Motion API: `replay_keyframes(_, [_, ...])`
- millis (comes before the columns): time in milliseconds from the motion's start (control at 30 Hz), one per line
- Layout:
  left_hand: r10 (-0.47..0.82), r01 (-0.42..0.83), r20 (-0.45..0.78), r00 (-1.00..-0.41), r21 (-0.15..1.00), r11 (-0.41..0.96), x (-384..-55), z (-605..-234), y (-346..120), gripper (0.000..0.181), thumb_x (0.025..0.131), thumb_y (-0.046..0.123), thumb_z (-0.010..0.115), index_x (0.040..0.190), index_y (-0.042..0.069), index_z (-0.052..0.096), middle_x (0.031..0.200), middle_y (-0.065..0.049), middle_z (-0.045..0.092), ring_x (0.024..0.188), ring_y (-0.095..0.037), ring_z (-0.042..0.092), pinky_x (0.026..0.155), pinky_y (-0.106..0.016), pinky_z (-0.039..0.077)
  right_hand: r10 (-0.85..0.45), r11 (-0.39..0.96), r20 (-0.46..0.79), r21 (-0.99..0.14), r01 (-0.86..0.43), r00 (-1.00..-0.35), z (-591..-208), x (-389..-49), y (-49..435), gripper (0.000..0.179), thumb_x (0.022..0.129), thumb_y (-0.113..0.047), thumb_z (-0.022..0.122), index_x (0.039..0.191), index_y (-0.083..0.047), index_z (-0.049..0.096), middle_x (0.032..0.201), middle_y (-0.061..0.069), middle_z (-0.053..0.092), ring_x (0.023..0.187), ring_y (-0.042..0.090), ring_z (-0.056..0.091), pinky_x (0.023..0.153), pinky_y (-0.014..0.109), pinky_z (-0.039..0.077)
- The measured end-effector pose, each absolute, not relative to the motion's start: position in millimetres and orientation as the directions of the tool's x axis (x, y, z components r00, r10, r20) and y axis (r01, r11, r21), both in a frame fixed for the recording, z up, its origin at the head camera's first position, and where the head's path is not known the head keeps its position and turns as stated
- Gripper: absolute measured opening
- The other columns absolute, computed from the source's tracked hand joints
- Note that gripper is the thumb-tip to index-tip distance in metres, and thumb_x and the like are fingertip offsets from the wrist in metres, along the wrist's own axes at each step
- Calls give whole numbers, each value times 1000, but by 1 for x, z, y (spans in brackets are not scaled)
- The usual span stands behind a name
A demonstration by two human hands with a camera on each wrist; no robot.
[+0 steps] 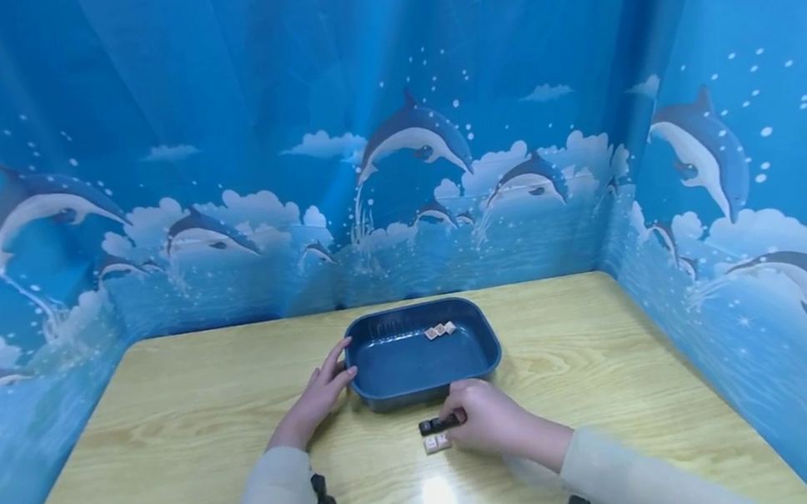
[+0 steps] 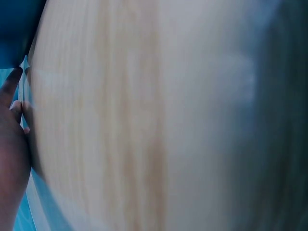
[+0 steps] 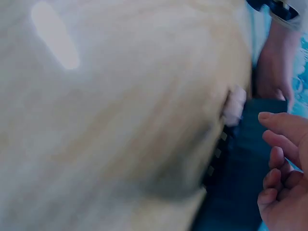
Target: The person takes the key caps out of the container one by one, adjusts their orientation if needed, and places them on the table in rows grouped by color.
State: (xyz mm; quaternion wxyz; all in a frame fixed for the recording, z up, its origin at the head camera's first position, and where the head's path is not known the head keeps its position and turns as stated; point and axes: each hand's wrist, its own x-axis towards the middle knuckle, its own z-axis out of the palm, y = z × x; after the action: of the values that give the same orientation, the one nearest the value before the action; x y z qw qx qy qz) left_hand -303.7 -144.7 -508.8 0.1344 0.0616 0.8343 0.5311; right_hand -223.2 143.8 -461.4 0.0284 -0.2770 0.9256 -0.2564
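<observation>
A dark blue rectangular tray stands on the wooden table, with small pale cubes grouped at its far right inside. My left hand touches the tray's left side, its fingers at the rim. A short row of small black blocks lies just in front of the tray, beside small white cubes with printed faces. Over the right end of these rows is my right hand, partly hiding them. In the right wrist view its fingers are loosely curled, with nothing visible between them.
The light wooden table reaches back to a blue curtain printed with dolphins, which also runs along both sides. Light glares off the tabletop in front of the blocks. Each wrist carries a black camera mount.
</observation>
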Motion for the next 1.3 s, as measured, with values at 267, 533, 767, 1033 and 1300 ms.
replay_keyframes(267, [249,-22,-142,-958,902,430,-303,-508,-144,59,104,35,45,156,31,18,153,-22,30,144,-42,-13,112,-55,-17,-502,641,36,-656,-399,-864,-438,-239,157,20,77,-8,81,97,-5,75,75,-4,56,69,11,51,58,25,49])
replay_keyframes(533, [249,-24,-142,-958,906,423,-303,-509,-145,59,104,34,45,156,31,18,153,-22,31,144,-43,-13,112,-57,-16,-467,589,6,-744,-316,-884,-419,-265,169,23,80,-9,80,102,-7,74,86,1,64,77,15,57,66,30,52])
replay_keyframes(767, [249,-23,-142,-958,903,429,-302,-508,-145,60,103,36,46,156,30,19,153,-23,31,144,-44,-11,112,-58,-16,-468,562,-88,-797,-220,-879,-414,-293,173,27,83,-11,77,109,-8,73,109,15,67,89,17,61,77,33,54])
replay_keyframes(1033, [248,-14,-134,-959,901,433,-302,-509,-144,60,103,37,46,156,31,19,153,-21,32,144,-43,-11,112,-56,-15,-575,575,-191,-786,-227,-796,-414,-325,170,41,85,-7,75,124,3,63,123,19,63,99,20,63,82,33,55])
replay_keyframes(1300, [239,-38,-159,-958,895,444,-301,-508,-144,60,103,39,45,156,33,18,153,-22,30,144,-44,-13,111,-58,-16,-612,583,-243,-781,-223,-753,-419,-354,167,43,85,1,73,125,5,61,120,19,64,110,33,59,80,34,56])
